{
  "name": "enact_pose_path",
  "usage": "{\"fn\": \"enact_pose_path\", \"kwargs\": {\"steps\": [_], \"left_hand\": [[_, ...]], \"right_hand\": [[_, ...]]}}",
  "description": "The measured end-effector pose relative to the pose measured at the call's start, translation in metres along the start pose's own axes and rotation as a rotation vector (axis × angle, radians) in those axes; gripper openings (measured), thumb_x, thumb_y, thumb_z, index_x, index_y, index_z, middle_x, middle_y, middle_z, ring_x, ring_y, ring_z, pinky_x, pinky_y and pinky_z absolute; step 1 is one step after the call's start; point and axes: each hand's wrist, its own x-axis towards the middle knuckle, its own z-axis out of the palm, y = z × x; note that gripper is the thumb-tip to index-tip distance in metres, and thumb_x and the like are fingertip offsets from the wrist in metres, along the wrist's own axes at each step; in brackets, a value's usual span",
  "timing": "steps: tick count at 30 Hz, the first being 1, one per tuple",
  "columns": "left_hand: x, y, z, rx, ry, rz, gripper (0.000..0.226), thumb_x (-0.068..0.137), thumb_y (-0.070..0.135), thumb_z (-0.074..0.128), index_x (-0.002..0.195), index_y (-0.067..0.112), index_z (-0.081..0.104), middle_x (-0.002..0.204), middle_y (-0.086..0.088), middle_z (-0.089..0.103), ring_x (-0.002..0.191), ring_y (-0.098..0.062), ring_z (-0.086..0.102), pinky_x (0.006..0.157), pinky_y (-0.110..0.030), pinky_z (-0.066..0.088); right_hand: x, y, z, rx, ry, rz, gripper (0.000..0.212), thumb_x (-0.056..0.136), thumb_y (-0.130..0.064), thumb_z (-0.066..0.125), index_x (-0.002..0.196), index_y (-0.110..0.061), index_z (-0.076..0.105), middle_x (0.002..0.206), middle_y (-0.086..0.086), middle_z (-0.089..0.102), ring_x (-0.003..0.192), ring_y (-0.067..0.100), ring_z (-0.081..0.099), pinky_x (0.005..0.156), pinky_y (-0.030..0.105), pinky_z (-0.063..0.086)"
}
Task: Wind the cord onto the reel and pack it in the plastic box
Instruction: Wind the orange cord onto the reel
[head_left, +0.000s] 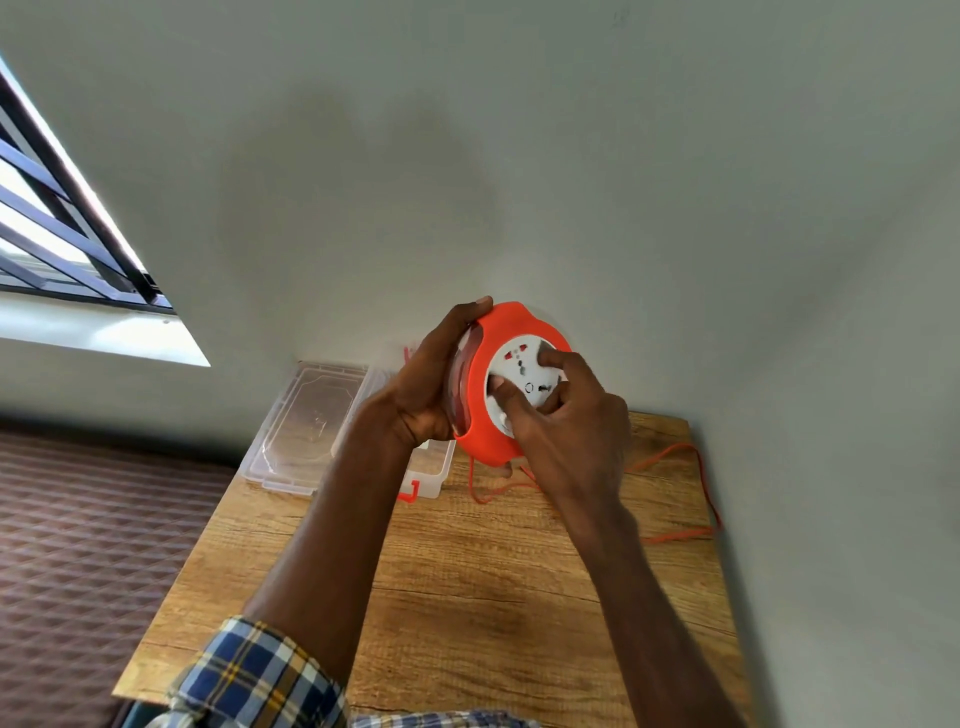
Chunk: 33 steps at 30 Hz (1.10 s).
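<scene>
left hand (423, 387) clamped on reel (480, 415) rim, held up off the desk (467, 571); right hand (566, 421) fingers pressed on white hub, turning it. cord (675, 538) trails loose below right hand, plastic box (311, 426) open behind left. keep reel steady & feed cord w/o kinks

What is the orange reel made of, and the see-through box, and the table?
Orange reel: looks like smooth matte plastic, evenly coloured. Box: clear, slightly glossy plastic; the table shows through. Table: wood-grain pattern, possibly laminate rather than solid wood.
</scene>
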Motion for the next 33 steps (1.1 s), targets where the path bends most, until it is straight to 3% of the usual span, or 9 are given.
{"fn": "enact_pose_path", "kwargs": {"steps": [3,7,9,13,17,21,25,28,33], "left_hand": [[0.001,-0.002,0.003,0.013,0.01,-0.029,0.065,0.099,0.071,0.049,0.124,0.019,0.08,0.119,-0.013,0.079,0.104,-0.032,0.077,0.09,-0.048,0.062],[0.001,0.001,0.002,0.0,0.007,0.001,0.066,0.099,0.071,0.049,0.13,0.019,0.076,0.127,-0.014,0.076,0.111,-0.034,0.074,0.094,-0.051,0.06],[0.001,0.003,0.003,-0.019,-0.018,0.022,0.064,0.096,0.07,0.056,0.13,0.02,0.076,0.128,-0.013,0.076,0.112,-0.033,0.074,0.095,-0.049,0.059],[0.001,0.006,-0.001,-0.055,-0.067,0.024,0.068,0.091,0.071,0.062,0.136,0.02,0.072,0.134,-0.013,0.073,0.117,-0.035,0.072,0.096,-0.051,0.058],[0.0,0.005,-0.008,-0.072,-0.096,0.005,0.072,0.091,0.071,0.063,0.14,0.019,0.069,0.136,-0.015,0.071,0.119,-0.036,0.071,0.097,-0.053,0.058],[0.0,0.004,-0.013,-0.033,-0.057,-0.024,0.073,0.087,0.074,0.067,0.137,0.021,0.072,0.132,-0.014,0.073,0.116,-0.035,0.072,0.097,-0.053,0.057],[0.001,0.002,-0.012,-0.03,-0.051,-0.034,0.072,0.089,0.074,0.063,0.137,0.021,0.071,0.13,-0.014,0.074,0.114,-0.035,0.072,0.094,-0.052,0.058],[0.003,0.001,-0.01,-0.029,-0.042,-0.019,0.069,0.092,0.072,0.061,0.136,0.02,0.072,0.13,-0.014,0.074,0.113,-0.034,0.073,0.094,-0.05,0.059],[0.005,0.002,-0.003,-0.048,-0.032,-0.015,0.068,0.095,0.07,0.059,0.137,0.017,0.071,0.134,-0.018,0.071,0.119,-0.037,0.07,0.103,-0.055,0.054]], "right_hand": [[0.001,-0.001,0.004,0.003,0.015,0.063,0.063,0.077,-0.076,0.061,0.123,-0.033,0.055,0.106,-0.001,0.077,0.086,0.016,0.074,0.062,0.024,0.057],[0.003,0.003,-0.004,-0.06,0.045,-0.081,0.058,0.087,-0.075,0.056,0.125,-0.031,0.059,0.095,-0.006,0.076,0.08,0.01,0.072,0.058,0.021,0.054],[0.007,0.007,-0.01,-0.02,0.042,-0.184,0.047,0.091,-0.062,0.062,0.125,-0.031,0.061,0.1,-0.009,0.07,0.089,0.008,0.066,0.066,0.025,0.056],[0.014,0.019,-0.02,-0.039,-0.05,-0.376,0.035,0.096,-0.027,0.065,0.129,-0.037,0.065,0.124,-0.009,0.058,0.112,0.013,0.047,0.079,0.017,0.041],[0.015,0.021,-0.021,-0.083,-0.235,-0.431,0.054,0.09,-0.005,0.066,0.13,-0.041,0.066,0.142,-0.006,0.053,0.121,0.018,0.041,0.086,0.026,0.044],[0.013,0.019,-0.018,-0.146,-0.295,-0.375,0.062,0.089,-0.012,0.074,0.136,-0.047,0.058,0.146,-0.005,0.053,0.123,0.019,0.039,0.093,0.039,0.047],[0.014,0.019,-0.016,-0.161,-0.214,-0.355,0.062,0.083,-0.014,0.078,0.131,-0.049,0.062,0.136,-0.007,0.061,0.113,0.015,0.043,0.085,0.037,0.053],[0.011,0.018,-0.016,-0.168,-0.203,-0.288,0.06,0.082,-0.029,0.078,0.133,-0.052,0.058,0.13,-0.011,0.065,0.105,0.008,0.04,0.079,0.037,0.056],[0.006,0.003,-0.014,-0.106,-0.061,-0.137,0.069,0.073,-0.076,0.063,0.137,-0.051,0.055,0.098,-0.013,0.076,0.086,0.009,0.068,0.062,0.012,0.039]]}}
